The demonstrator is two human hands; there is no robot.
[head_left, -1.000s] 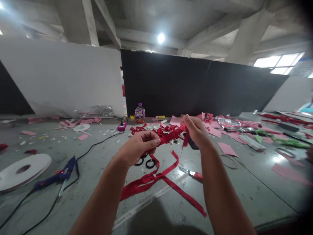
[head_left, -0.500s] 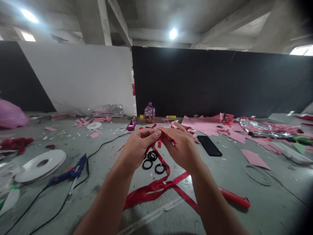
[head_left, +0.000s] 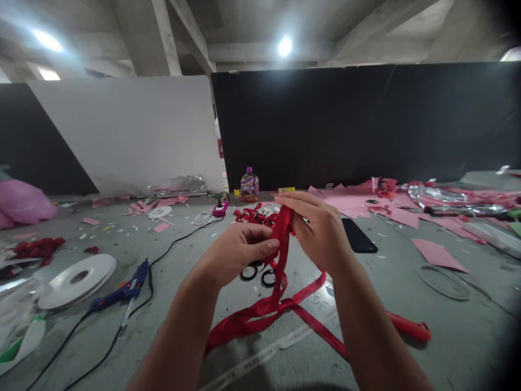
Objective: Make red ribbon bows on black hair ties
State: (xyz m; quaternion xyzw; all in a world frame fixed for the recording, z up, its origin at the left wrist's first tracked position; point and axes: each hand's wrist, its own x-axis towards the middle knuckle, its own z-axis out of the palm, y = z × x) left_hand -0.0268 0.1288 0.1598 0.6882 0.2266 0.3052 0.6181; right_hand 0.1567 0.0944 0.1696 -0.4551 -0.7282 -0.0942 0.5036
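A red ribbon [head_left: 281, 260] hangs from between my hands down to the table, where more of it lies in crossing strands. My left hand [head_left: 244, 247] pinches the ribbon between thumb and fingers. Its upper end is folded over the fingers of my right hand [head_left: 319, 225], which grip it from the right; the right thumb is mostly hidden. Black rings [head_left: 248, 272] lie beneath my hands, partly covered by the left one. Behind my hands sits a heap of small red ribbon pieces [head_left: 254, 216].
A blue glue gun [head_left: 122, 290] with a black cord and a white ribbon spool [head_left: 77, 279] lie on the left. To the right are a black phone [head_left: 359, 235], pink sheets [head_left: 438, 254] and a red tube-shaped object [head_left: 409, 327]. A bottle [head_left: 249, 184] stands at the back.
My hands have moved slightly apart and the right one is raised. A length of red ribbon is now lifted upright between them. The view has shifted slightly.
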